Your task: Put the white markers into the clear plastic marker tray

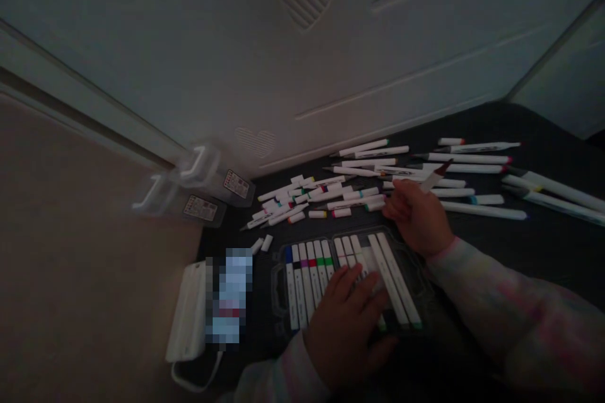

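Note:
Spread fingers of my left hand point(348, 321) lie over the markers in a clear plastic case point(275, 289), covering part of them. White markers point(394, 280) fill it side by side, several with coloured bands, and a gap shows right of the middle. My right hand point(420, 217) is closed around a white marker point(432, 181) whose dark red tip points up and to the right. That hand is beyond the case's upper right corner, among loose markers point(484, 209). Much of the held marker is hidden by my fingers.
More loose markers and caps point(317, 215) cover the back of the dark table point(472, 264). Two clear boxes with labels point(200, 206) stand at the back left. A blurred-out bright screen point(230, 296) and a white device with a cord point(186, 312) lie left of the case.

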A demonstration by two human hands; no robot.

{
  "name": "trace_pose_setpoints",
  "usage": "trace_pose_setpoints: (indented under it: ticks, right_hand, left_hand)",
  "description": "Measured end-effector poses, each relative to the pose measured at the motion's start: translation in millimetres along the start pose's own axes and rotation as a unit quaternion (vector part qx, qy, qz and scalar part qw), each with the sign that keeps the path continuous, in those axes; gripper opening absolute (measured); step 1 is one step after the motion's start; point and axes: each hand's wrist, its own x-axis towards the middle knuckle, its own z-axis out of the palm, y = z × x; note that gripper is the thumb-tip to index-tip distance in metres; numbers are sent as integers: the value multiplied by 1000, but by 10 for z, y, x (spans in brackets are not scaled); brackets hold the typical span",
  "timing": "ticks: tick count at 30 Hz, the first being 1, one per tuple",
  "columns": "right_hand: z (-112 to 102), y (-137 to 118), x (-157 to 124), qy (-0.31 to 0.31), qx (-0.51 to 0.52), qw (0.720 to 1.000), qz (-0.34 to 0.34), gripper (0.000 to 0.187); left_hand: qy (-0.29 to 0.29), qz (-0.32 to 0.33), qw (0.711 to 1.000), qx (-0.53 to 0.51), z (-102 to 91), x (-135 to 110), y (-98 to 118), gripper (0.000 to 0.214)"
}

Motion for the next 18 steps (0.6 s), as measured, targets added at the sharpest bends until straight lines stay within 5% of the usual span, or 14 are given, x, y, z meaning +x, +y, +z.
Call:
trace_pose_setpoints:
  ticks: [13, 18]
  right_hand:
    - [-21, 22, 29, 14, -9, 1000, -20, 39]
    - [-23, 21, 47, 17, -5, 1000, -22, 40]
  left_hand:
    - [17, -1, 1000, -19, -21, 98, -70, 51]
    - [9, 0, 999, -37, -189, 101, -81, 54]
